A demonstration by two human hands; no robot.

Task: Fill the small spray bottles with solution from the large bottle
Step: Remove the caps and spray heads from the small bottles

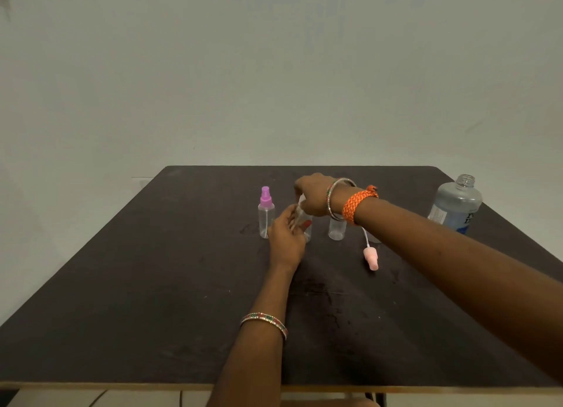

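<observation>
Gripping a clear small bottle (305, 227) at mid-table, the left hand (286, 239) curls its fingers round the body while the right hand (312, 198) closes over its top; what those fingers pinch cannot be told. A purple-capped bottle (266, 213) stands just left, an open bottle (337, 229) right, a pink sprayer (371, 258) lies nearby, the uncapped large bottle (456, 205) far right.

The tabletop (152, 284) is dark brown against a pale grey-green wall (274, 71). One clear spray bottle (266, 220) has a purple cap; a loose pump head (371, 259) is pink. An orange braided wristband (358, 204) sits beside red, green and silver patterned bangles (264, 321).
</observation>
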